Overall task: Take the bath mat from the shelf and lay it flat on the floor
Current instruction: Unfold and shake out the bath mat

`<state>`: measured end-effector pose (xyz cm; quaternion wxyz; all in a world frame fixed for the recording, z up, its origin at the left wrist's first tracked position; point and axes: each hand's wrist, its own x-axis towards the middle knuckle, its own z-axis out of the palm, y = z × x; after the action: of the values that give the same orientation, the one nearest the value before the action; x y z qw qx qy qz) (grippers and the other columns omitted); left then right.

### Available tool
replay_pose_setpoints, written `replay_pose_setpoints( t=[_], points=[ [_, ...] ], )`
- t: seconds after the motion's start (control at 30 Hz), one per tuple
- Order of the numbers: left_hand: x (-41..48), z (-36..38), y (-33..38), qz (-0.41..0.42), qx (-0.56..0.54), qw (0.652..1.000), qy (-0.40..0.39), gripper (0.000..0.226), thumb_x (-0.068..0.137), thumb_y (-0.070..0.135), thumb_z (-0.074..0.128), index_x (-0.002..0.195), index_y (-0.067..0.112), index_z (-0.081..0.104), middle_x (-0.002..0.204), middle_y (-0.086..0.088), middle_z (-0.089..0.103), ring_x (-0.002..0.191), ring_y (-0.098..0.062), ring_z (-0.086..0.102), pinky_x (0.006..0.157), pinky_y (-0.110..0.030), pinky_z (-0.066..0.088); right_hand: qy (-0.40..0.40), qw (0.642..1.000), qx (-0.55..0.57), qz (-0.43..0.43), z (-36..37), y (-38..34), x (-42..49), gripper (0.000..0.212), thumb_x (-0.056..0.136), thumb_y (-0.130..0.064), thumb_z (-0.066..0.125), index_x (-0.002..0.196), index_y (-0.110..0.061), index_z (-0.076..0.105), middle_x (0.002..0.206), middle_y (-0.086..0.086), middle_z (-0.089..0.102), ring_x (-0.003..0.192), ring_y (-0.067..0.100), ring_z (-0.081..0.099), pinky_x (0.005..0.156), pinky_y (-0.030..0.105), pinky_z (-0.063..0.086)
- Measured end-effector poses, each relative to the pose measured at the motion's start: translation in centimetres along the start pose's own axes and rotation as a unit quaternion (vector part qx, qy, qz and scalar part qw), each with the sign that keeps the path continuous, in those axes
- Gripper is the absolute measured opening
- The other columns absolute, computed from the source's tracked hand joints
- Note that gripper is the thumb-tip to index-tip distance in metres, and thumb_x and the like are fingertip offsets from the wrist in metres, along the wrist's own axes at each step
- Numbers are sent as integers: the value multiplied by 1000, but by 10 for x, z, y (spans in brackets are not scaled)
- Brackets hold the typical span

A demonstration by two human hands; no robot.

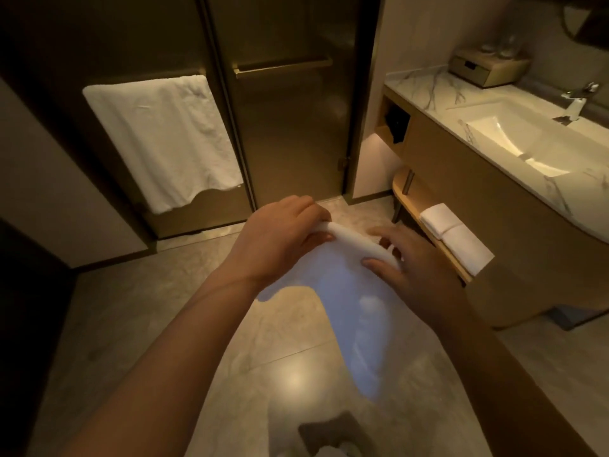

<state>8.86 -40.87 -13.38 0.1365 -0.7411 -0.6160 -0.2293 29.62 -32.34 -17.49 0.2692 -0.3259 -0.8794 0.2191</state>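
The bath mat (342, 291) was already off the shelf (425, 222) and hung in the air between the person's hands, above the floor (164, 324) in front of the glass shower door (290, 127). The left hand (280, 239) pinched one end of its rolled top edge, fingers clenched on the cloth; the right hand (405, 258) gripped the other end, thumb pressed on the fabric. The rest of the mat drooped, bunched and partly unfolded. Two folded towels (454, 235) lay on the shelf under the sink (514, 140). By the look of it, fetching was done; opening the mat fully, lowering it and smoothing it flat remained.
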Motion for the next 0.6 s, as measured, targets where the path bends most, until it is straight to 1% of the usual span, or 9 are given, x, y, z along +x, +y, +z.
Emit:
replay_pose_setpoints(
  t=[0.07,0.17,0.2,0.27,0.33,0.37,0.47,0.53,0.6],
  points=[
    [-8,-6,-3,19,-3,1000,-14,18,85,26,65,94,11,64,86,-6,64,75,-25,58,58,-27,36,-29,999,-13,-6,17,-10,-3,27,90,-35,57,109,-17,60,99,-1,62,86,14,57,73,25,46],
    [-23,-15,-16,10,-5,999,-31,23,80,31,71,93,14,65,84,-3,63,74,-21,56,57,-25,34,-3,1000,-4,-2,34,-24,-5,28,87,-36,50,102,-14,61,92,1,62,79,13,56,67,15,39],
    [-29,-19,-23,-3,-4,1000,-28,24,79,33,72,93,15,65,83,-2,62,73,-21,55,57,-25,32,19,1000,2,-5,36,-28,-3,25,87,-32,50,101,-14,61,91,1,61,79,14,56,66,16,40],
    [-42,-25,-36,-37,-6,999,-18,23,77,33,73,91,16,65,80,0,60,72,-21,53,58,-25,29,50,998,20,-12,36,-35,1,19,88,-25,49,101,-14,59,92,2,60,81,15,56,66,25,47],
    [-54,-28,-46,-69,-26,997,-14,20,77,29,74,89,16,64,78,1,56,73,-22,52,59,-27,28,45,999,25,-16,35,-41,5,20,89,-24,47,101,-14,58,92,1,58,82,16,55,67,33,49],
    [-57,-29,-48,-81,-44,996,-12,19,77,26,74,89,15,64,79,3,55,74,-22,52,60,-27,29,36,999,20,-18,35,-43,6,21,88,-26,46,101,-14,58,93,1,58,82,16,55,67,34,48],
    [-57,-32,-47,-97,-89,991,23,19,77,24,74,92,15,66,83,2,60,78,-15,52,65,-21,30,25,1000,8,-13,36,-49,6,23,90,-34,51,102,-16,59,94,-1,58,83,15,54,69,29,46],
    [-51,-34,-42,-90,-100,990,47,20,77,25,73,94,16,66,86,2,65,80,-12,53,68,-19,34,22,999,20,-21,39,-57,5,23,89,-35,57,106,-20,58,97,-6,58,84,9,54,70,24,46],
    [-49,-32,-33,-78,-122,988,51,21,76,25,73,93,17,65,88,2,66,81,-9,53,70,-16,36,25,999,18,-44,45,-69,6,24,91,-33,55,111,-20,59,99,-5,61,83,7,53,71,19,44]
  ],
)
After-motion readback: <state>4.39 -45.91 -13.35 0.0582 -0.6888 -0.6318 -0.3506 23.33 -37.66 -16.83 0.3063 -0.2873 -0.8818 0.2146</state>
